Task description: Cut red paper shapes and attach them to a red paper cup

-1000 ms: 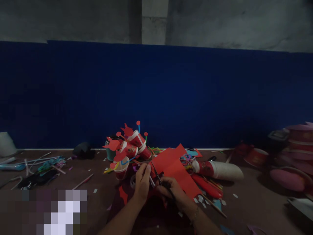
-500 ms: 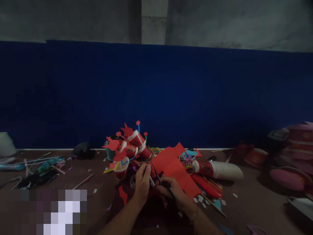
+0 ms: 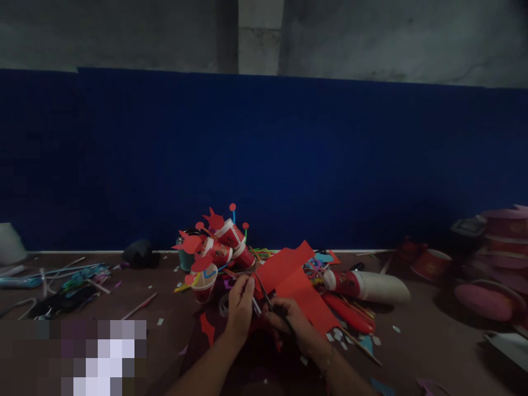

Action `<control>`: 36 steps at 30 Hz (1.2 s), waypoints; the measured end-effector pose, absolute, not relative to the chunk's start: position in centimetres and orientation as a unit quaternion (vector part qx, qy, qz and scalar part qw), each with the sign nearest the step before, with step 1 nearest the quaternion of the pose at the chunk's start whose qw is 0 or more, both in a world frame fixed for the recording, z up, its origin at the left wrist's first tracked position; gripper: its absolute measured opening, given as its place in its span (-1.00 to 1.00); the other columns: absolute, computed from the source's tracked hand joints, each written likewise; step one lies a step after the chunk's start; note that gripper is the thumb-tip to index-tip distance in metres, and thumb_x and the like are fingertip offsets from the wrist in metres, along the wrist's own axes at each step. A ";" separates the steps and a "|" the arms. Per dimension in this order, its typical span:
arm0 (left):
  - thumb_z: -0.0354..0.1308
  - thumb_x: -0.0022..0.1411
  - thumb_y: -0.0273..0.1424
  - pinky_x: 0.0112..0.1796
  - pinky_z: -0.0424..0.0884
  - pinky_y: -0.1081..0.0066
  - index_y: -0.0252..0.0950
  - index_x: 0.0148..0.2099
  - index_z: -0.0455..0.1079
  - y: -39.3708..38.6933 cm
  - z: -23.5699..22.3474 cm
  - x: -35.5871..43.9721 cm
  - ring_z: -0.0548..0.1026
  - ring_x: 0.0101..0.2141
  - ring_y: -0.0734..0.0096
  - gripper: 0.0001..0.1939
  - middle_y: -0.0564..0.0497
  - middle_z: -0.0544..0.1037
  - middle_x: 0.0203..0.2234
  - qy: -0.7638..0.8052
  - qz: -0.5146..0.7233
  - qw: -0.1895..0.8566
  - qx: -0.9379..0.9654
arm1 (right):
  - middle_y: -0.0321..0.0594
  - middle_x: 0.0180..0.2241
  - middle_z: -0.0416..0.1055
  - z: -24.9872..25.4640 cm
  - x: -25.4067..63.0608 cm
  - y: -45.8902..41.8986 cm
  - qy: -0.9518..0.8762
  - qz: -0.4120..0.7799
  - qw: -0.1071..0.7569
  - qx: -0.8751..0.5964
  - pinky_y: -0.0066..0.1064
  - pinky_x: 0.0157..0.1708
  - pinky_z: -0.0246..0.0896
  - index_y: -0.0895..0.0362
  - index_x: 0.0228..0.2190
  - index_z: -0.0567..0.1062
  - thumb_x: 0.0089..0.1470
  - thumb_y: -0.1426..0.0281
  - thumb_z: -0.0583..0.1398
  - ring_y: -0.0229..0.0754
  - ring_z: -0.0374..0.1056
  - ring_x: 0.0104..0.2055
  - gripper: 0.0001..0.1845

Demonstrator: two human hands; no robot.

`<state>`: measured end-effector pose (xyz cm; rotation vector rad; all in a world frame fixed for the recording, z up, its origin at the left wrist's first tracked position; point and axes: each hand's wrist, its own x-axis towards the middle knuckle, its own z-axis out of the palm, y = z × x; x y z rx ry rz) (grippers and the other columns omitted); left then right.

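Observation:
My right hand (image 3: 284, 320) is closed round the handles of dark scissors (image 3: 267, 297), whose blades point up and to the left. Beside the blades, my left hand (image 3: 241, 302) has its thumb and fingers pinched together; whatever is between them is too small or hidden to make out. Red paper (image 3: 303, 291) with a cut outline lies just behind and right of the scissors. To the left of my fingers stand decorated red paper cups (image 3: 218, 252), with red paper shapes and small discs on coloured stalks. A white-rimmed cup (image 3: 204, 285) sits in front of them.
A stack of pale paper cups (image 3: 383, 288) lies on its side at right, near a red packet (image 3: 350, 314). Paper scraps (image 3: 340, 338) and a thin stick (image 3: 363, 346) litter the brown table (image 3: 412, 352). A blue panel (image 3: 264, 159) rises behind. Dark clutter (image 3: 61, 297) lies at left.

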<state>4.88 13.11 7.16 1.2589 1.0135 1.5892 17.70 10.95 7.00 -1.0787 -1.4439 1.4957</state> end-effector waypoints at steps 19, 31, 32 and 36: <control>0.04 0.16 -0.12 -0.43 0.22 0.52 -0.27 -0.45 0.26 13.3 6.8 4.8 0.24 -0.50 0.47 -0.68 0.11 0.30 -0.56 0.390 0.641 0.443 0.492 | -0.46 -0.77 0.19 7.8 17.8 10.6 -0.564 0.584 0.371 -0.450 -0.57 -0.76 -0.05 0.16 -0.55 0.37 -0.30 -0.03 0.27 -0.42 0.07 -0.77 -0.50; 0.07 0.17 -0.17 -0.37 0.26 0.51 -0.28 -0.43 0.30 13.4 6.6 4.8 0.28 -0.45 0.46 -0.72 0.09 0.34 -0.52 0.376 0.648 0.460 0.476 | -0.48 -0.78 0.16 7.2 18.0 10.9 -0.569 0.586 0.368 -0.445 -0.60 -0.78 -0.07 0.16 -0.55 0.37 -0.27 0.01 0.27 -0.44 0.03 -0.78 -0.54; 0.07 0.17 -0.17 -0.38 0.25 0.52 -0.28 -0.43 0.30 13.3 6.7 4.8 0.27 -0.46 0.47 -0.72 0.10 0.33 -0.52 0.375 0.648 0.462 0.475 | -0.48 -0.78 0.17 7.3 18.0 10.9 -0.571 0.588 0.366 -0.442 -0.60 -0.78 -0.06 0.16 -0.54 0.38 -0.26 0.01 0.27 -0.45 0.03 -0.78 -0.54; 0.06 0.17 -0.18 -0.38 0.25 0.52 -0.28 -0.44 0.29 13.3 6.8 4.7 0.26 -0.46 0.47 -0.72 0.11 0.32 -0.53 0.370 0.649 0.462 0.478 | -0.48 -0.79 0.15 7.5 18.0 10.7 -0.570 0.584 0.364 -0.449 -0.60 -0.79 -0.09 0.17 -0.53 0.38 -0.23 0.02 0.26 -0.44 0.03 -0.79 -0.55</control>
